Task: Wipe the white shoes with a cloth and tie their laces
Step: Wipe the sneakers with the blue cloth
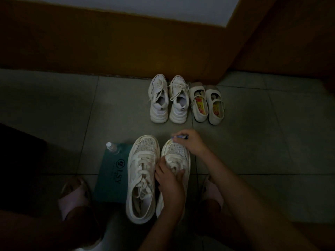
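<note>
"What lies nearest on the floor (pixel 54 109)?"

"Two sneakers close together, toes pointing away: the left sneaker (pixel 143 178) and the right sneaker (pixel 178 153)."

"And beside them?"

"A flat box (pixel 112 178) lies just left of the left sneaker, with a bottle (pixel 111 147) on its far corner."

"Where are the hands?"

"The left hand (pixel 170 180) grips the right sneaker over its laces. The right hand (pixel 190 144) is at that sneaker's toe, holding a thin tool (pixel 179 137)."

"Behind?"

"A far pair of sneakers (pixel 167 100) sits by the wall (pixel 108 42), with strap shoes (pixel 206 105) just to its right."
</note>
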A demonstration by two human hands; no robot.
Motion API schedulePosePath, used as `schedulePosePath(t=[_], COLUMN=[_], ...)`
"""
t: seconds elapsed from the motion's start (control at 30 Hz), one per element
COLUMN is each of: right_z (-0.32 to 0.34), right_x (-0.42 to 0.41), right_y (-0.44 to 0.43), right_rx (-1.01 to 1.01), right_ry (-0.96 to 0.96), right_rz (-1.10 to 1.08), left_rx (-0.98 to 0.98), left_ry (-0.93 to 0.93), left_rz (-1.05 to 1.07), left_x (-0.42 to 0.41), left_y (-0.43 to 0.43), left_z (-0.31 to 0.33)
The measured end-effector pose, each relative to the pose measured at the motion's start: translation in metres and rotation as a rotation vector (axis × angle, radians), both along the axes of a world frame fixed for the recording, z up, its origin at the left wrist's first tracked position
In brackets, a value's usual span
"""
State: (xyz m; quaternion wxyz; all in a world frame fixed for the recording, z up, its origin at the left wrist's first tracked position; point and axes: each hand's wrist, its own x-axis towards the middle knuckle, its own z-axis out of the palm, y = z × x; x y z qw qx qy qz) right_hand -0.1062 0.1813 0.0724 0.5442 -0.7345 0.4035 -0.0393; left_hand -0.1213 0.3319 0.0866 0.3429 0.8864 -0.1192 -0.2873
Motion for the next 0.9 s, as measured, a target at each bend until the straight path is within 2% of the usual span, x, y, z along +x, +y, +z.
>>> schedulePosePath(t=[0.23,0.43,0.53,0.7,0.9], right_z=[-0.009,-0.026,-0.012,-0.009,-0.020], right_x=[-0.033,-0.070,-0.055,-0.016,-0.035], right_y=[0.013,0.014,0.007,0.017,0.040], right_rx=[-0.101,0.008,0.003,-0.056,-0.099], right_ry=[-0.043,0.034,-0.061,-0.091,-0.119], right_rz=[-0.163,-0.329,-0.413,-0.368,-0.493], left_rx=[-0.004,-0.027,-0.035,-0.032,0.002], left_ry=[0.019,0.012,-0.006,-0.042,-0.094], left_rz=[0.000,0.002,-0.008,-0.007,-0.034], left_x=[-0.001,0.000,0.000,0.000,0.000], left_y=[0.000,0.002,0.002,0.003,0.002], left_z=[0.003,0.002,-0.002,-0.005,-0.013])
